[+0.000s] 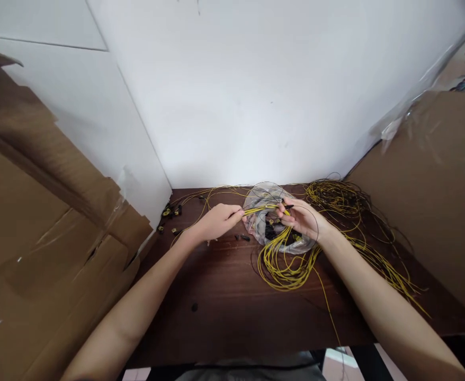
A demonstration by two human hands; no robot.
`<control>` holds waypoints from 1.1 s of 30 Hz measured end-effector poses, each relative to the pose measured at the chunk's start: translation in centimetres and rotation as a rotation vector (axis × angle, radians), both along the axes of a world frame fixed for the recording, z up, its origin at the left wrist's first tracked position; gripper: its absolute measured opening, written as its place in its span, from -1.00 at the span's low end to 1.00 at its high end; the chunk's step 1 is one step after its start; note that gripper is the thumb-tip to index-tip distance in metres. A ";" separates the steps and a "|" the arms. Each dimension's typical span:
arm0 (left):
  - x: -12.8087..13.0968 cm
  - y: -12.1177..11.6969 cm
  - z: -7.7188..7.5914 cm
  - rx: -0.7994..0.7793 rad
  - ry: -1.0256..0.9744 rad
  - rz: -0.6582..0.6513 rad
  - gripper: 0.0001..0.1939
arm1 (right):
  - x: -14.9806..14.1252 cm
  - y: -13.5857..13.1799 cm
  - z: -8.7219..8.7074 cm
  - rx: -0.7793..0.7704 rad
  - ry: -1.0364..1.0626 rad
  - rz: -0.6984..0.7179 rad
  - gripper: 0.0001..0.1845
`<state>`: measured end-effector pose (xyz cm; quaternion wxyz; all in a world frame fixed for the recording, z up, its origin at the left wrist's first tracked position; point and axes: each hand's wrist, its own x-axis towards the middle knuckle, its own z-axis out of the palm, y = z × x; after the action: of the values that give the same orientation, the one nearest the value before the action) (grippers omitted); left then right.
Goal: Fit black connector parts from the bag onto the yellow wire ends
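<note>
My left hand [218, 221] is closed in a pinch on the ends of a bundle of thin yellow wires [284, 262]. My right hand [302, 218] is closed round the same bundle a little further along, over a clear plastic bag [261, 198] with small black parts in it. The bundle hangs down from my right hand in loops onto the dark wooden table [224, 301].
A bigger tangle of yellow and black wires [338, 198] lies at the back right. Small black and yellow connectors [171, 212] sit at the back left, and a few black bits [242, 237] lie below my left hand. Cardboard sheets [37, 238] flank the table on both sides.
</note>
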<state>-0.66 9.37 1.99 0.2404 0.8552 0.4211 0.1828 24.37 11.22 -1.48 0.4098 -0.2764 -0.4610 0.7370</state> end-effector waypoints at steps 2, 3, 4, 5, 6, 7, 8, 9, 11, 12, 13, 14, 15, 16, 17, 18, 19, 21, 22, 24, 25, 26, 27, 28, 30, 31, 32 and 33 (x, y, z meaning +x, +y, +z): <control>-0.1 0.0 -0.7 0.026 0.059 0.071 -0.66 | -0.5 0.0 -0.6 -0.040 -0.026 -0.010 -0.77; -0.2 0.0 -1.2 0.051 0.061 0.122 -0.71 | -0.7 0.0 -0.9 -0.053 -0.043 -0.013 -0.76; -0.2 0.0 -1.6 0.081 0.042 0.175 -0.73 | -0.9 -0.1 -1.1 -0.064 -0.062 -0.014 -0.75; -0.2 0.0 -2.1 0.100 0.034 0.219 -0.71 | -1.1 -0.1 -1.3 -0.069 -0.079 -0.018 -0.73; -0.3 0.0 -2.5 0.115 0.030 0.258 -0.71 | -1.3 -0.1 -1.4 -0.069 -0.095 -0.020 -0.72; -0.2 0.0 -2.9 0.125 0.030 0.285 -0.73 | -1.4 -0.1 -1.5 -0.066 -0.111 -0.023 -0.71; -0.2 0.1 -3.3 0.138 0.030 0.299 -0.75 | -1.5 -0.1 -1.6 -0.057 -0.127 -0.028 -0.70; -0.2 0.1 -3.6 0.149 0.036 0.307 -0.78 | -1.6 -0.2 -1.6 -0.045 -0.142 -0.033 -0.68; 0.0 0.2 -4.0 0.173 0.047 0.303 -0.78 | -1.7 -0.2 -1.6 -0.022 -0.160 -0.047 -0.66; 0.1 0.3 -4.2 0.184 0.058 0.299 -0.76 | -1.8 -0.2 -1.6 -0.014 -0.164 -0.056 -0.65; 0.1 0.3 -4.3 0.190 0.069 0.290 -0.75 | -1.8 -0.2 -1.5 -0.007 -0.166 -0.066 -0.65; 0.1 0.3 -4.3 0.190 0.081 0.282 -0.74 | -1.9 -0.3 -1.5 -0.005 -0.166 -0.074 -0.64; 0.1 0.4 -4.3 0.183 0.090 0.274 -0.73 | -1.9 -0.3 -1.6 -0.003 -0.164 -0.082 -0.64; 0.1 0.4 -4.3 0.169 0.096 0.268 -0.73 | -1.9 -0.3 -1.6 -0.001 -0.161 -0.088 -0.64; 0.0 0.4 -4.2 0.150 0.095 0.263 -0.73 | -1.8 -0.2 -1.7 0.002 -0.155 -0.090 -0.65; -0.1 0.3 -3.9 0.131 0.091 0.261 -0.73 | -1.8 -0.2 -1.9 0.004 -0.145 -0.089 -0.66; -0.1 0.2 -3.6 0.109 0.087 0.253 -0.73 | -1.6 -0.2 -2.0 0.010 -0.133 -0.085 -0.67; -0.3 -0.2 -2.5 0.069 0.072 0.227 -0.72 | -1.3 -0.2 -2.1 0.034 -0.113 -0.073 -0.68; -0.3 -0.5 -1.9 0.045 0.066 0.200 -0.73 | -1.1 -0.2 -2.2 0.051 -0.103 -0.069 -0.68; -0.3 -1.3 -0.7 0.008 0.016 0.159 -0.74 | -0.7 -0.4 -2.1 0.094 -0.089 -0.070 -0.67; -0.2 -1.6 -0.2 -0.026 0.006 0.128 -0.73 | -0.5 -0.5 -1.9 0.116 -0.089 -0.071 -0.67; -0.2 -1.9 0.0 -0.054 0.017 0.091 -0.73 | -0.3 -0.7 -1.8 0.137 -0.098 -0.073 -0.66; -0.1 -2.2 0.0 -0.065 0.044 0.071 -0.72 | -0.3 -0.8 -1.6 0.163 -0.122 -0.071 -0.66; 0.0 -2.4 -0.1 -0.043 0.089 0.084 -0.68 | -0.2 -1.0 -1.4 0.190 -0.158 -0.067 -0.65; 0.1 -2.7 -0.9 0.059 0.190 0.181 -0.68 | -0.2 -1.4 -1.1 0.253 -0.249 -0.053 -0.64; 0.2 -2.8 -1.3 0.102 0.221 0.214 -0.73 | -0.2 -1.6 -0.9 0.282 -0.285 -0.048 -0.63; 0.2 -2.8 -1.7 0.138 0.226 0.227 -0.77 | -0.2 -1.8 -0.8 0.307 -0.308 -0.041 -0.63; 0.2 -2.8 -2.0 0.165 0.214 0.228 -0.79 | -0.3 -1.9 -0.6 0.322 -0.318 -0.035 -0.63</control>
<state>-0.42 6.55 -0.01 0.1009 0.8333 0.5222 0.1506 24.11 9.29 -2.12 0.3835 -0.3280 -0.6265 0.5940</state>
